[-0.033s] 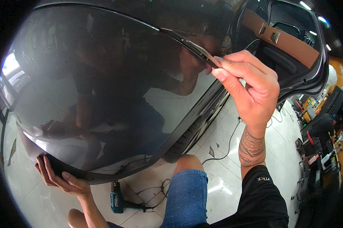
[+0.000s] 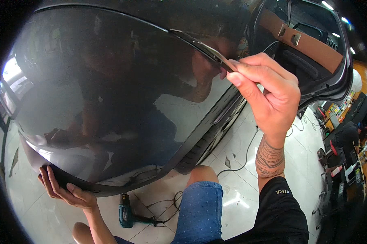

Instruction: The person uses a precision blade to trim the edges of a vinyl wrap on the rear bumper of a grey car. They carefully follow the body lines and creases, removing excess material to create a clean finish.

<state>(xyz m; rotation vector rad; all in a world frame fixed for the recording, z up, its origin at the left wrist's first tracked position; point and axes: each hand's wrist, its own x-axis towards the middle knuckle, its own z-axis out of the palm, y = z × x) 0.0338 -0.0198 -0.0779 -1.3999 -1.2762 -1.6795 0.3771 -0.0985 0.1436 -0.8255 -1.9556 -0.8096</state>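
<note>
A glossy dark grey car body panel point(image 2: 122, 89) fills the left and middle of the view, mirroring my arms and legs. At its upper right edge, the thumb and fingers of my right hand point(image 2: 269, 87) pinch the end of a thin dark strip point(image 2: 216, 56). That strip runs up and left along the panel's edge; whether it is film or trim I cannot tell. Low on the left, my left hand point(image 2: 71, 195) rests against the panel's black lower rim point(image 2: 122, 190), its fingers stretched out and the thumb apart.
Below the panel a teal heat gun point(image 2: 126, 213) lies on the tiled floor, its cord trailing right. Dark scraps point(image 2: 227, 162) and a cable point(image 2: 248, 156) lie near my knee. An open car door point(image 2: 313, 53) stands at upper right. Behind it are a cluttered bench and a person point(image 2: 346, 136).
</note>
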